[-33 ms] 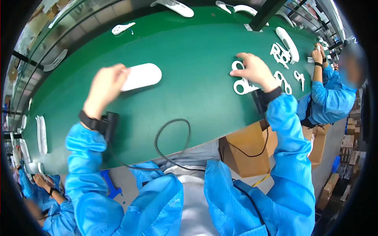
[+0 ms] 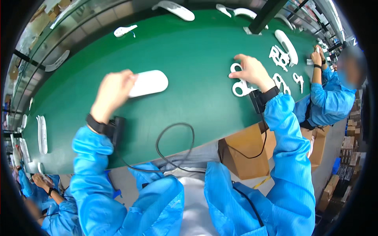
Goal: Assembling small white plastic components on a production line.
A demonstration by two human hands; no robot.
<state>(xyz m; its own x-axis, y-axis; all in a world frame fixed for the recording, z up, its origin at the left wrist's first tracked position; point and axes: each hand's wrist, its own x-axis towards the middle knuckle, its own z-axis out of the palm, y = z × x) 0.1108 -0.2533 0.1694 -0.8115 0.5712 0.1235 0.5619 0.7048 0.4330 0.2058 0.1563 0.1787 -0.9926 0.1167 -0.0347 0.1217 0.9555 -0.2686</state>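
Observation:
My left hand is closed on the near end of a white, oblong plastic cover with a rounded far end. Its fingers are slightly blurred. The cover is over the left middle of the green table. On the right, my right hand hovers at a white plastic part with two rings, thumb and fingers spread apart. The hand hides some of that part, and whether it touches it is hard to see. Black bands with small boxes sit on both my wrists.
More white ringed parts and a long white shell lie right of my right hand. A black post rises at the back. A black cable loops over the near edge. A co-worker sits at the right.
My left hand has moved a little right and nearer to me with the white cover. My right hand remains by the ringed part, nearly in the same place.

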